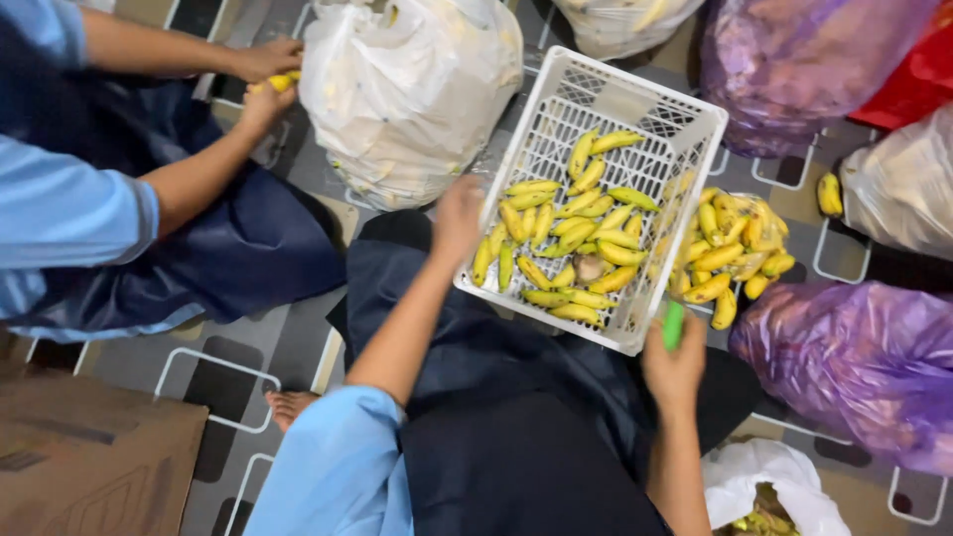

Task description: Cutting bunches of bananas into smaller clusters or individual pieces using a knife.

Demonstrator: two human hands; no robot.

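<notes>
Left hand (459,220) clamps the crate (635,114) rim, tilting it so the bananas (571,253) gather; right hand (675,365) fingers close on a green handle (673,325).

Light-blue sleeve (333,467), seemingly dark apron (516,437)

Soft, even indoor light from above, moderately bright, with faint, diffuse shadows on the floor (228,367). The white plastic bag (407,89) is nearly washed out by glare. The whole picture is slightly soft; both hands and the green object (673,325) are smeared by motion blur. Edges show mild wide-angle stretch.
</notes>
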